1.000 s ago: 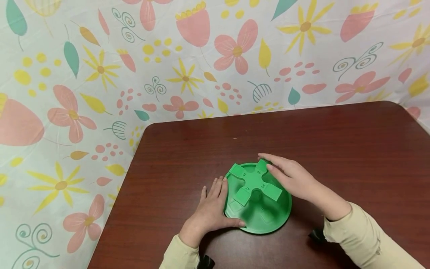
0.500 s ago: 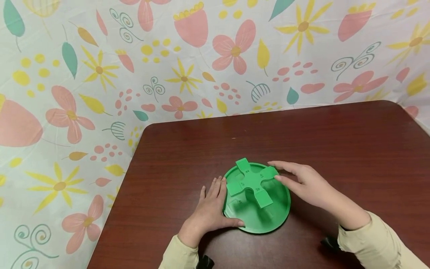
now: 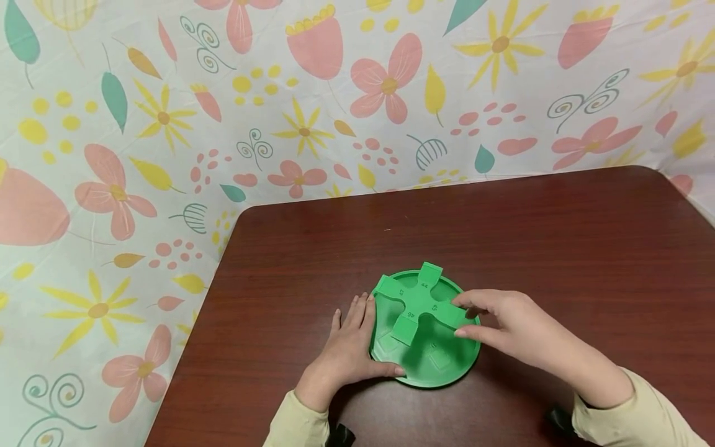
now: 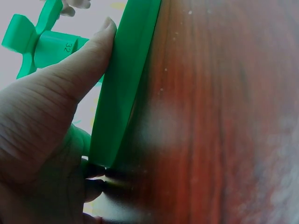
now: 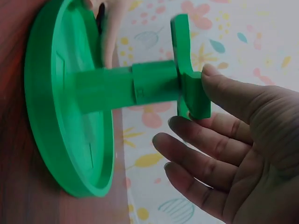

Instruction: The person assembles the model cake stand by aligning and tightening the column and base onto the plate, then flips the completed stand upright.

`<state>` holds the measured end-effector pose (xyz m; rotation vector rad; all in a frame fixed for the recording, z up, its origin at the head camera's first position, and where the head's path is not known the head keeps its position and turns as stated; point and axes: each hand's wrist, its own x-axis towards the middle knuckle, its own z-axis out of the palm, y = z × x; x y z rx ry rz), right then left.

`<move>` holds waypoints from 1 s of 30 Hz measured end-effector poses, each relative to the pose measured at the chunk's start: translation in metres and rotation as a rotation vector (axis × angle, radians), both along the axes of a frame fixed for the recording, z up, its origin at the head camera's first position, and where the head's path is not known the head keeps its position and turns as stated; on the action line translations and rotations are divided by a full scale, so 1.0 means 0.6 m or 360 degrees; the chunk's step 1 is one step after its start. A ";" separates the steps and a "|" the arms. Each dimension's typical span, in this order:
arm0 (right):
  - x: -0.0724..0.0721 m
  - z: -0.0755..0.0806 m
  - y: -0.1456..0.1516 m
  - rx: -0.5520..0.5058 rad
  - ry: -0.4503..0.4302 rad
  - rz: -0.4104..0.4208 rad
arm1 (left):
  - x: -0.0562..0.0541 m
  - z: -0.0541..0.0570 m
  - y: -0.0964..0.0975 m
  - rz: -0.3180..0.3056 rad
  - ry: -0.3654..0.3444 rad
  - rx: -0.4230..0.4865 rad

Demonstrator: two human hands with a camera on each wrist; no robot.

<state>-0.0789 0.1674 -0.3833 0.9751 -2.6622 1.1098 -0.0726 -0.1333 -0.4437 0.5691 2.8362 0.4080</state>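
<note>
A green round tray-like base with a raised rim sits on the table. From its middle rises a green post, topped by a green four-armed cross whose arms bear the numbers 44 to 47. My left hand holds the base's left side, thumb on the near rim and fingers along the outer edge. My right hand pinches the end of the arm marked 45 between thumb and fingers. In the right wrist view, the other fingers hang loosely beside the cross.
The dark reddish-brown table has rounded far corners. Behind it and on the left hangs a white cloth with flowers and leaves. Small dark pieces show by both wrists, including a black strap end beneath the right sleeve.
The cross has turned clockwise on its post, bringing arm 45 from the far side to the right. My right hand has moved right and nearer with it. The left hand has stayed put.
</note>
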 end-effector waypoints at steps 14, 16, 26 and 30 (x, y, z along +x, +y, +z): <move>0.015 0.001 -0.025 0.0128 0.0269 -0.0060 | 0.000 -0.003 0.001 0.0012 -0.0023 0.0006; 0.012 0.008 -0.021 0.0089 0.0303 -0.0097 | 0.000 -0.003 0.001 0.0010 -0.0021 0.0005; -0.026 0.016 -0.018 -0.0040 0.0214 -0.0238 | 0.000 -0.002 0.001 0.0000 0.0012 0.0002; -0.040 0.004 -0.016 0.0020 0.0049 -0.0131 | 0.000 -0.003 0.000 -0.0001 0.0004 0.0004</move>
